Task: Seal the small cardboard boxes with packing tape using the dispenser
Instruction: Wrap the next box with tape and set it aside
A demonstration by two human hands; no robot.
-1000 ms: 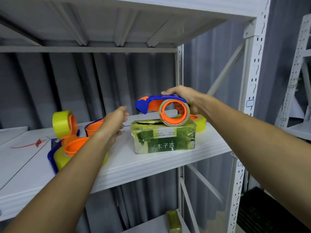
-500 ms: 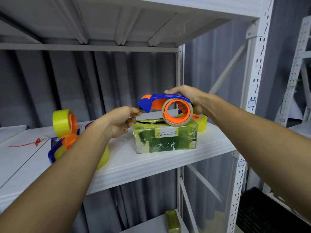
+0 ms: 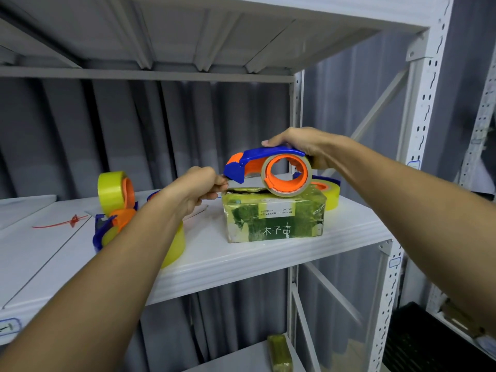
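Two bare hands of mine reach up to a white metal shelf [image 3: 268,253] in a grey steel rack. Far left on it lies a thin red plastic tie [image 3: 64,221]. Next comes an upright roll of yellow packing tape on an orange core [image 3: 114,189], and just below it a second blue and orange dispenser loaded with yellow tape [image 3: 112,229], partly hidden behind my left forearm.

My left hand [image 3: 196,190] has its fingers curled in a tight grip at the nose of the dispenser, pinching what seems to be the free end of the tape, though the strip itself is too thin to make out.

The small cardboard box wrapped in green printed film [image 3: 275,214] sits on the shelf near its front edge. Resting on the box's top is the blue and orange tape dispenser [image 3: 268,170], its roll touching the lid. My right hand [image 3: 303,146] grips it from above, fingers wrapped over the blue handle.

Behind the box's right end lies another yellow tape roll with an orange core [image 3: 328,190]. Lower down, a small green packet [image 3: 279,351] lies on the shelf beneath.
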